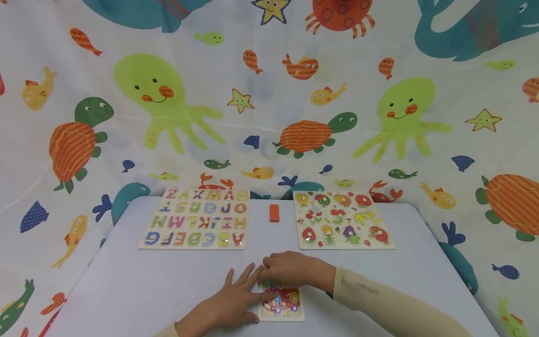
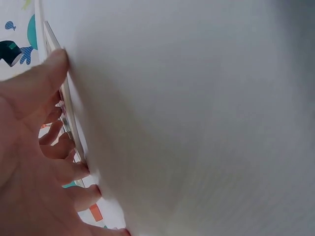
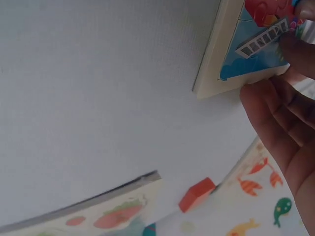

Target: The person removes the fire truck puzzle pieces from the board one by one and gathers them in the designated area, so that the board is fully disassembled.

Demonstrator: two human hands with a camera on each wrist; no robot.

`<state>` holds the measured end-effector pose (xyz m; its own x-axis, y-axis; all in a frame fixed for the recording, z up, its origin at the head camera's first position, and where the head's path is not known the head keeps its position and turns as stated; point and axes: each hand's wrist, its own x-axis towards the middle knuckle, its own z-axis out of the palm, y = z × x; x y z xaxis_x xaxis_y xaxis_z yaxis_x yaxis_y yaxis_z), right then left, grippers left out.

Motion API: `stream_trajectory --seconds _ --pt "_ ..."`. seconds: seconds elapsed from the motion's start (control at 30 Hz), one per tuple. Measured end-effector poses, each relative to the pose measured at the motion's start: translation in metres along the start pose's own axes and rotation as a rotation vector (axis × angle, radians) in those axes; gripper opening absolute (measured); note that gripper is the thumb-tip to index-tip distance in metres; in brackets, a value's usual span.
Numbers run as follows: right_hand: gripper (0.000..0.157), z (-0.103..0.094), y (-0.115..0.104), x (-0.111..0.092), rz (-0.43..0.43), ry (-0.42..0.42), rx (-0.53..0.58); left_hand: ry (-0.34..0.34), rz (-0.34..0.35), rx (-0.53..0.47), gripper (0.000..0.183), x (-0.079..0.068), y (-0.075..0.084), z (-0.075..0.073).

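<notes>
A small wooden jigsaw puzzle [image 1: 283,316] with a red vehicle picture lies near the table's front edge. My left hand [image 1: 236,299] spreads its fingers at the puzzle's left side, one finger lying across the picture. In the left wrist view, the left thumb [image 2: 55,66] is by the puzzle's side edge. At the far edge, my right hand [image 1: 290,269] grips the frame with curled fingers and covers the picture's upper part. The right wrist view shows fingertips [image 3: 248,93] right at that edge and a grey ladder picture [image 3: 263,38] on blue.
An alphabet board [image 1: 193,220] stands at the back left, a fruit board [image 1: 343,220] at the back right. Between them is an orange-red block [image 1: 274,213]. Behind the white table [image 1: 126,290] hangs a sea-animal curtain [image 1: 269,93].
</notes>
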<state>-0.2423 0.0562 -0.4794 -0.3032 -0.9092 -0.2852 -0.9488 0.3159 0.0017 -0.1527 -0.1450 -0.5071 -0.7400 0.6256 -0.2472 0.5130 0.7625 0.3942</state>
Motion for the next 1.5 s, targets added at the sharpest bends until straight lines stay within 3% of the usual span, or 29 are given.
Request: stream_trajectory --seconds 0.27,0.4,0.57,0.87,0.97,1.27,1.5 --pt "0.046 -0.005 -0.006 0.011 -0.064 -0.025 -0.209 -0.036 -0.029 -0.002 0.066 0.002 -0.003 0.004" --pt "0.049 -0.007 -0.004 0.011 -0.063 -0.033 -0.183 -0.039 -0.033 0.003 0.067 0.003 -0.003 0.005" --pt "0.047 0.002 0.000 0.007 -0.019 0.016 0.062 -0.030 -0.024 0.004 0.066 0.003 -0.003 0.004" --pt "0.021 0.027 0.001 0.004 0.233 0.211 0.776 -0.024 -0.027 0.006 0.065 0.002 -0.001 0.004" --pt "0.017 0.032 0.002 0.004 0.296 0.258 0.950 -0.027 -0.030 0.004 0.065 0.002 -0.001 0.004" --pt "0.010 0.034 0.011 -0.006 0.313 0.308 1.175 -0.028 -0.024 0.026 0.066 0.003 0.001 0.001" --pt "0.007 0.023 0.035 -0.049 0.389 0.359 1.139 -0.019 -0.047 0.020 0.066 0.002 0.002 0.001"
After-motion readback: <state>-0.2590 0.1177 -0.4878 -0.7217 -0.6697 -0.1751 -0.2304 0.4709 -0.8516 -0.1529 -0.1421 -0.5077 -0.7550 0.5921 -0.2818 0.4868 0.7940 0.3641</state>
